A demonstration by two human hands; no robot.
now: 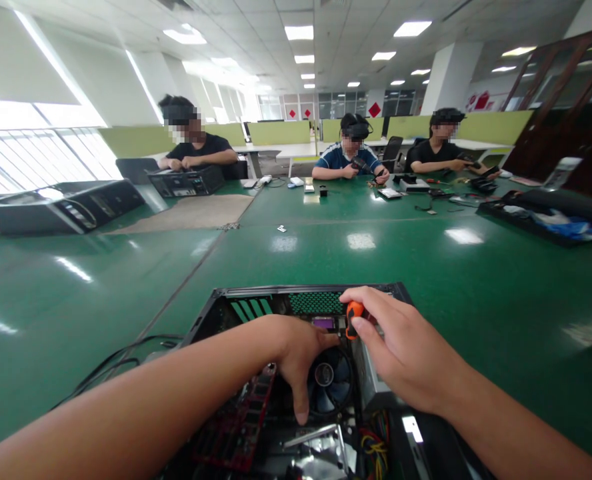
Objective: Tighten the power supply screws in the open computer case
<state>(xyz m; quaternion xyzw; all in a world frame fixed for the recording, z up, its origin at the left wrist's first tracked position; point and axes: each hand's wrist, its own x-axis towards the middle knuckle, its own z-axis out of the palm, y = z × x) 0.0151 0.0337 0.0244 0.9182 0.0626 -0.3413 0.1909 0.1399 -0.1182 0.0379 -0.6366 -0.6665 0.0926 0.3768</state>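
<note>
A black computer case point(296, 289) lies open in front of me on the green table. My right hand point(401, 347) is closed on the orange and black handle of a screwdriver point(354, 313), held upright above the case's upper right part; its tip is hidden. My left hand point(296, 357) reaches into the case and grips the round cooling fan point(325, 377) at its left side, thumb below and fingers above. Left of the fan sits a red circuit board point(236, 427). A purple connector point(323, 323) shows behind my left fingers.
A silver power supply box point(376, 380) and coloured wires point(375, 447) are inside the case. Black cables point(106, 363) lie to its left. Across the table point(296, 253) three people work on parts. Another computer case point(56, 207) lies far left; a black tray point(546, 223) stands right.
</note>
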